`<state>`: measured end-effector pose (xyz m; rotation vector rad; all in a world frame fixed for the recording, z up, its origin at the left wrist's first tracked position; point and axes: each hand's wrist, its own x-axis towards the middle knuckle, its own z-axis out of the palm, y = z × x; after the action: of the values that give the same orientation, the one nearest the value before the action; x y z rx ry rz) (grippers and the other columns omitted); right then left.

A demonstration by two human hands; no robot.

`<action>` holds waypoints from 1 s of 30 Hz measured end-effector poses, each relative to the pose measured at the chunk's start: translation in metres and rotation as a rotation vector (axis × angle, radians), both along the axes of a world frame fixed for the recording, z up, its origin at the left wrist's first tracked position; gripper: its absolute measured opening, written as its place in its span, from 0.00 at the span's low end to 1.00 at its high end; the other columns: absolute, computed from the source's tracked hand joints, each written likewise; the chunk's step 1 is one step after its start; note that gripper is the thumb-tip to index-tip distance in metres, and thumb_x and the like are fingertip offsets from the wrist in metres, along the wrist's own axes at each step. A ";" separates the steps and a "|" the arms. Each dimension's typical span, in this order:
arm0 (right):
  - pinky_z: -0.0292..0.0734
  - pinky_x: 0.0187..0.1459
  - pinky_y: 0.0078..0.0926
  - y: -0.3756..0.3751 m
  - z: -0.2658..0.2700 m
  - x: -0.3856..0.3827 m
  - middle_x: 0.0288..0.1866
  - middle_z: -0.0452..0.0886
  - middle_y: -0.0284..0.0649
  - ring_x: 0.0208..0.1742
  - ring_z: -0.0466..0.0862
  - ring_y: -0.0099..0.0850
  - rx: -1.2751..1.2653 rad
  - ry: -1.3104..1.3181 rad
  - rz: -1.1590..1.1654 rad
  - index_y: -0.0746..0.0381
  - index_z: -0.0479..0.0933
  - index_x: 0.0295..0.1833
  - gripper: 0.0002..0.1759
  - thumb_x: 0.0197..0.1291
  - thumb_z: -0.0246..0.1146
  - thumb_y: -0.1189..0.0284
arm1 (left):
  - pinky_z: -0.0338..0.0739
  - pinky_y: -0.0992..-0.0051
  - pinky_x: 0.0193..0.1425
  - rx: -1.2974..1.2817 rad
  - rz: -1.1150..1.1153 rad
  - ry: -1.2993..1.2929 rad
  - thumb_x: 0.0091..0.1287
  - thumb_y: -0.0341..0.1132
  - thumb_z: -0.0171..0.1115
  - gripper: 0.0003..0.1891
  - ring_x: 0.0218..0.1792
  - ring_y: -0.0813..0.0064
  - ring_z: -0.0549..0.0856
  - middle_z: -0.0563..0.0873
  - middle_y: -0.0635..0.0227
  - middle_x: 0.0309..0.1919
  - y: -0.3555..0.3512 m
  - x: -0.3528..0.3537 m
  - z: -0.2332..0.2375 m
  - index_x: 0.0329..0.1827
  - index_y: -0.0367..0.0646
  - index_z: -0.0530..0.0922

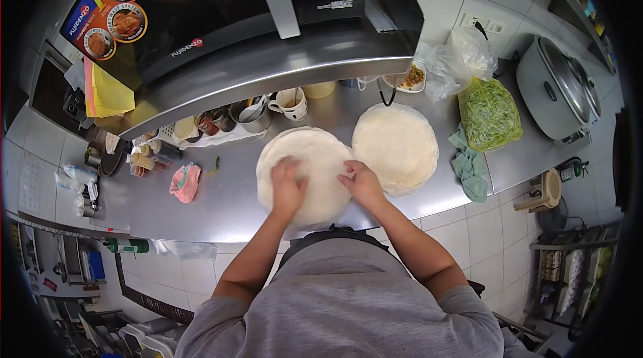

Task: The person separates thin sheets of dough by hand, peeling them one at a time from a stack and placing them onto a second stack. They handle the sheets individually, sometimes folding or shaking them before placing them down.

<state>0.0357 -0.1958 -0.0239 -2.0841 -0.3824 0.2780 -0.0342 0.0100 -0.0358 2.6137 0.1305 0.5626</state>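
A stack of round, thin, pale wrappers lies on the steel counter in front of me. My left hand rests on its left part, palm down, fingers stretched out and slightly blurred, thumb apart. At the stack's right edge, my right hand touches the top wrapper with bent fingers that look spread. Whether a wrapper edge sits between its fingertips is hard to make out. Close by on the right is a second round stack of wrappers, which neither hand appears to hold.
A black microwave overhangs the back of the counter. Behind the wrappers stand a mug and a metal pot. A pink cloth lies left; a green cloth, bagged greens and a large cooker are right.
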 end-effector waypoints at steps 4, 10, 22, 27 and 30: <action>0.76 0.50 0.38 0.038 -0.004 -0.010 0.49 0.79 0.51 0.49 0.80 0.48 -0.242 -0.153 -0.071 0.68 0.73 0.54 0.29 0.48 0.71 0.66 | 0.69 0.62 0.64 -0.045 0.313 0.224 0.54 0.33 0.71 0.31 0.58 0.55 0.76 0.73 0.56 0.59 0.063 -0.008 0.002 0.63 0.42 0.71; 0.75 0.42 0.27 0.050 -0.026 -0.018 0.40 0.79 0.42 0.37 0.80 0.34 -0.057 0.019 -0.080 0.65 0.75 0.48 0.18 0.48 0.67 0.77 | 0.78 0.67 0.42 -0.407 0.283 0.447 0.54 0.29 0.69 0.19 0.35 0.61 0.83 0.81 0.58 0.41 0.107 -0.026 0.010 0.50 0.39 0.78; 0.70 0.38 0.15 -0.021 0.097 -0.044 0.36 0.78 0.28 0.35 0.74 0.17 0.467 0.197 -0.153 0.62 0.78 0.49 0.13 0.60 0.57 0.85 | 0.75 0.79 0.45 -0.727 -0.255 0.412 0.59 0.17 0.56 0.21 0.38 0.77 0.78 0.78 0.65 0.54 0.075 -0.036 0.080 0.55 0.45 0.81; 0.68 0.39 0.12 -0.103 0.136 -0.009 0.38 0.78 0.26 0.35 0.72 0.15 0.432 0.036 -0.325 0.61 0.79 0.50 0.15 0.59 0.58 0.86 | 0.74 0.81 0.49 -0.896 -0.482 0.335 0.61 0.15 0.54 0.26 0.51 0.78 0.76 0.72 0.66 0.59 0.000 -0.007 0.122 0.62 0.47 0.77; 0.68 0.40 0.12 -0.136 0.128 0.044 0.40 0.78 0.27 0.37 0.72 0.15 0.403 -0.022 -0.318 0.61 0.79 0.50 0.15 0.59 0.59 0.85 | 0.78 0.79 0.49 -0.787 -0.455 0.129 0.61 0.16 0.56 0.27 0.49 0.73 0.78 0.71 0.63 0.60 -0.049 0.027 0.109 0.64 0.47 0.74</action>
<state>0.0801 -0.3317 0.1043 -1.7179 -0.1029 -0.0134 -0.0075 -0.0393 0.0736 1.8184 -0.1716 0.1288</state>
